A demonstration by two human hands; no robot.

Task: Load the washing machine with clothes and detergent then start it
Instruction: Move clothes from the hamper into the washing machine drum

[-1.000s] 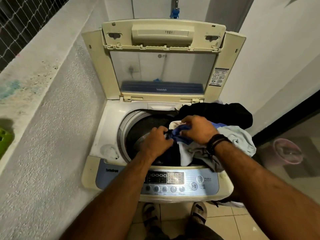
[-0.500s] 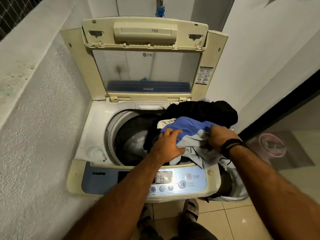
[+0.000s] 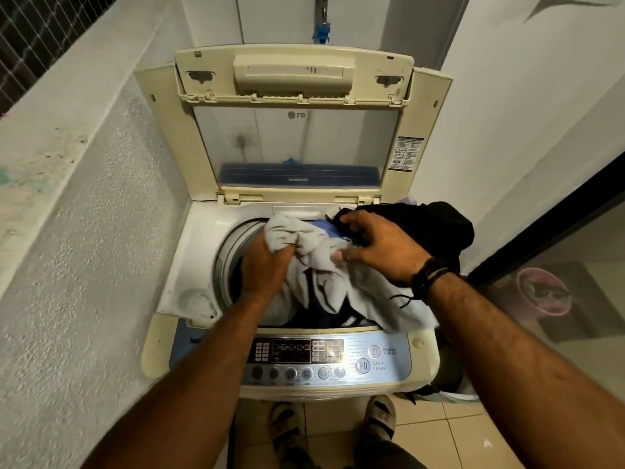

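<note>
Clothes [image 3: 341,286] fill the round tub [image 3: 226,255] of a top-load washing machine [image 3: 203,231]. The pile sits at the middle of the view and spills over the tub's edge toward 4 o'clock.

The left hand [image 3: 267,265] is at the 9 o'clock side of the pile. Its fingers are curled tight around a bunch of a pale grey cloth [image 3: 294,233], so this grip is clamped on the cloth. The right hand [image 3: 378,245] is at the 3 o'clock side. Its fingers are spread and bent, and they press down on the same grey cloth and on a black garment [image 3: 436,228] just behind it. The thumb lies on the grey cloth. A bit of blue cloth [image 3: 326,228] peeks out between the two hands. The black garment lies heaped on the machine's top at 2 o'clock, partly outside the tub.

The lid [image 3: 294,123] stands open and upright at 12 o'clock. The control panel [image 3: 324,358] with its buttons is at 6 o'clock, just below the clothes. A black wristband [image 3: 427,277] is on the right wrist.

A rough white wall [image 3: 77,265] runs along 9 o'clock. Two feet in sandals [image 3: 382,418] stand on the tiled floor [image 3: 439,438] at 6 o'clock. A pink bucket [image 3: 544,292] shows at 3 o'clock, blurred.
</note>
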